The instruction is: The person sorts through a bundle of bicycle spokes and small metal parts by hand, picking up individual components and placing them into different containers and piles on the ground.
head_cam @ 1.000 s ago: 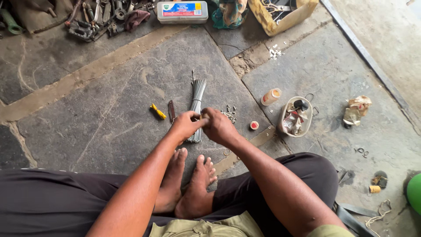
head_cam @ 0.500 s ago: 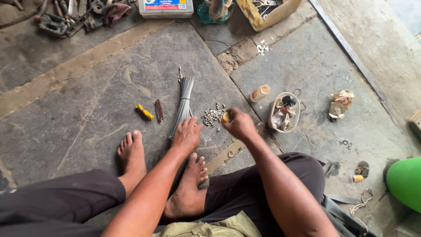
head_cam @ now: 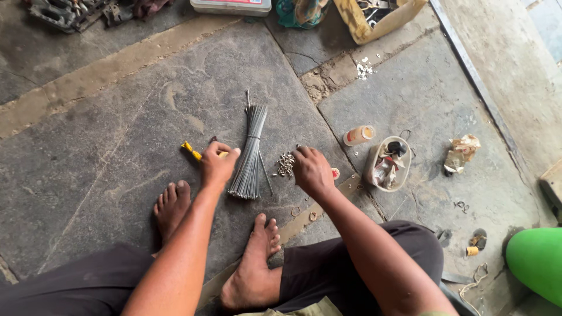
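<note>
A flat, clear plastic box (head_cam: 232, 6) with a red and blue label on its lid sits at the top edge of the stone floor. Right of it stands an open yellow carton (head_cam: 383, 16) with tools inside. A small tube-shaped bottle (head_cam: 358, 135) with an orange and white label lies on its side, just beside an oval container (head_cam: 386, 165) stuffed with small packets

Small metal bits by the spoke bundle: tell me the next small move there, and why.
Probably pinch one bit from the pile: the right hand already rests beside it, fingertips down, while the left hand is at the yellow tool beside the spoke bundle.
</note>
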